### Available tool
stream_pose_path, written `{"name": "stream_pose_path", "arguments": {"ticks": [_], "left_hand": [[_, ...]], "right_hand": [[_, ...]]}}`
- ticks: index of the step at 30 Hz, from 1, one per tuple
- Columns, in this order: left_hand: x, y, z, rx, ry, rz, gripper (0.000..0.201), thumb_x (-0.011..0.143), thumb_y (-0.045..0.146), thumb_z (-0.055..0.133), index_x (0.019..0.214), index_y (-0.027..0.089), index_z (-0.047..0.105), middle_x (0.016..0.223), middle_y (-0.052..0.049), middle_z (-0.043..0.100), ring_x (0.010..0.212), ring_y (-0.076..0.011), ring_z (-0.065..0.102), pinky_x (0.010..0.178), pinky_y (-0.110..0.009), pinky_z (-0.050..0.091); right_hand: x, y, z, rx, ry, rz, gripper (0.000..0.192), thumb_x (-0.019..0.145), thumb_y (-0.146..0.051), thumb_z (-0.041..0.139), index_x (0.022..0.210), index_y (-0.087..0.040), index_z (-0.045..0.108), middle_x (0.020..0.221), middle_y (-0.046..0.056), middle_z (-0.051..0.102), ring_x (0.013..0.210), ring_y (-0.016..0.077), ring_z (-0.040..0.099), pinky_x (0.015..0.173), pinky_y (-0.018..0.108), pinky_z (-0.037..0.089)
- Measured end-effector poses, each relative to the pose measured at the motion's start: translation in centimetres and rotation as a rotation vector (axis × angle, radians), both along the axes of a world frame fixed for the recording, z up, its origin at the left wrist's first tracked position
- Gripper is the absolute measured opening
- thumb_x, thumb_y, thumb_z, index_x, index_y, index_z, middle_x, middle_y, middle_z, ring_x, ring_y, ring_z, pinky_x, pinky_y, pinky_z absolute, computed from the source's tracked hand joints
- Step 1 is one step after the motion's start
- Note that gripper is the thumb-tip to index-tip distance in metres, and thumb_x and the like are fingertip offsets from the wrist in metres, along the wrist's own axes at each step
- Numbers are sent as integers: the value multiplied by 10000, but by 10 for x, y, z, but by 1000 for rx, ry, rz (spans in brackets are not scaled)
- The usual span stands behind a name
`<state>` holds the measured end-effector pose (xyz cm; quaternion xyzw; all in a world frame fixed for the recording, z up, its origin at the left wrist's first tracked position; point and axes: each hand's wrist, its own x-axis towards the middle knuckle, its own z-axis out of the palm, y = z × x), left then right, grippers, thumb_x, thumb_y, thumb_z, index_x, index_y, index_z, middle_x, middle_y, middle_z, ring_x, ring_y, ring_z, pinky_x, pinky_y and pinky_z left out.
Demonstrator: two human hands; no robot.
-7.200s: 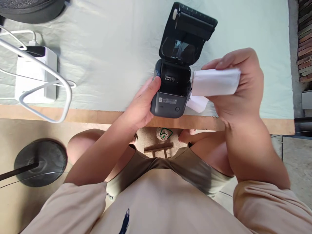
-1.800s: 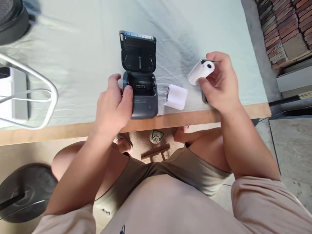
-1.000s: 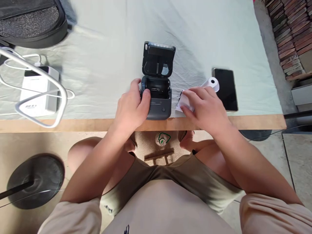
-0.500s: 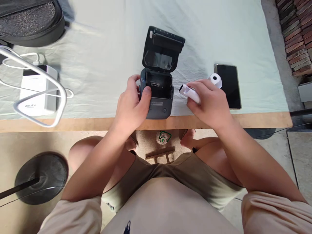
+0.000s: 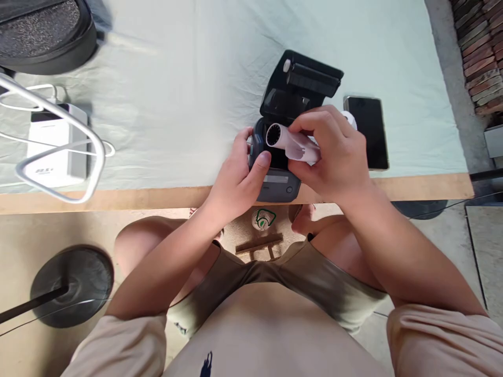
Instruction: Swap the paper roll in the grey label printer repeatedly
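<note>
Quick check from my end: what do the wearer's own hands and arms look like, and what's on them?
The left hand and right hand are ungloved, with no watch or bracelet showing. The forearms are uncovered. Loose beige short sleeves end near the elbows, with no visible markings.

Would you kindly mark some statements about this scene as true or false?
The left hand holds a dark grey plastic printer. True.
The printer is shut. False: its black lid stands open.
A flat black rectangular phone lies on the pale green cloth. True.
All the paper lies on the cloth. False: the right hand grips a hollow white paper roll over the printer.
A second white paper roll, partly hidden, shows beside the phone. True.
</note>
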<state>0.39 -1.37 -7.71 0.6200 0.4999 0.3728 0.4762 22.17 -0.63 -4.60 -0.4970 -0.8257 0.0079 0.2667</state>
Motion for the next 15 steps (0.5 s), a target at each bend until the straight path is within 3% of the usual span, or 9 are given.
{"name": "stream_pose_path", "arguments": {"ticks": [4, 7, 9, 11, 13, 15], "left_hand": [[-2, 1, -3, -16, -7, 2, 623, 1124, 648, 565, 1604, 256, 495, 1397, -134, 749, 1351, -341, 725, 1168, -441, 549], [-3, 2, -6, -14, -21, -1, 606, 1114, 662, 591, 1569, 268, 517, 1386, -118, 752, 1356, -339, 725, 1177, -436, 546], [-3, 4, -8, -17, -32, 16, 595, 1103, 670, 613, 1543, 277, 534, 1368, -107, 753, 1332, -332, 733, 1159, -431, 553], [-2, 5, -10, -47, -52, 23, 564, 1107, 645, 610, 1534, 283, 541, 1339, -99, 764, 1283, -317, 753, 1119, -423, 573], [-1, 7, -10, -82, -63, 29, 507, 1126, 583, 582, 1528, 277, 545, 1295, -92, 784, 1235, -301, 771, 1093, -420, 599], [0, 9, -9, -111, -68, 44, 455, 1147, 547, 537, 1498, 258, 563, 1250, -89, 798, 1194, -291, 781, 1070, -428, 626]], "right_hand": [[7, 6, -7, -22, -25, 41, 371, 977, -128, 643, 1292, -280, 767, 1266, 116, 833, 1100, 308, 820, 843, 463, 668], [8, 9, -11, -28, -26, 64, 264, 1073, -216, 627, 1246, -278, 816, 1281, 116, 861, 1302, 371, 832, 1079, 557, 688], [6, 8, -12, -31, -34, 51, 278, 1151, -315, 584, 1203, -308, 857, 1278, 100, 881, 1443, 408, 798, 1240, 644, 631], [4, 6, -13, 24, -22, 54, 317, 1175, -376, 566, 1194, -327, 879, 1210, 82, 900, 1365, 389, 835, 1230, 642, 628], [4, 3, -16, 153, 22, 109, 317, 1169, -402, 579, 1208, -321, 882, 1095, 59, 909, 1163, 335, 886, 1112, 574, 661], [5, -1, -22, 242, 49, 186, 320, 1160, -446, 594, 1220, -313, 879, 1048, 44, 917, 1112, 314, 897, 1063, 536, 659]]}}
